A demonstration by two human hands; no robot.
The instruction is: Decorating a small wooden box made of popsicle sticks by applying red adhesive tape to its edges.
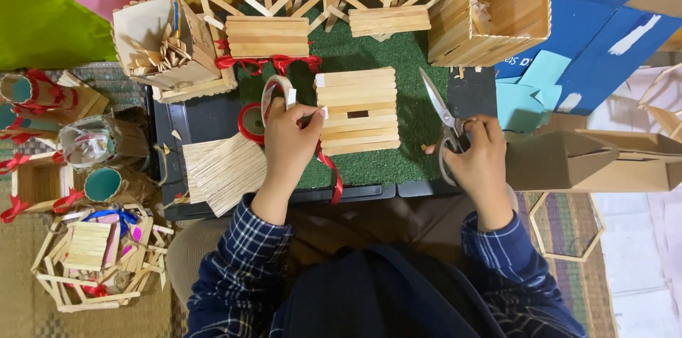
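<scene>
Two hands are busy: the left hand (290, 140) pinches a white tape strip (290, 97) beside the flat wooden stick panel (357, 111) on the green mat (398, 61), the right hand (483, 160) grips silver scissors (442, 121), and the panel's red ribbon (331, 174) hangs loose, not yet fixed.

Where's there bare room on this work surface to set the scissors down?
Free: green mat between the stick panel and scissors, held by the right hand; dark tray left of the red tape roll. Crowded: the far edge and the left hand.
</scene>
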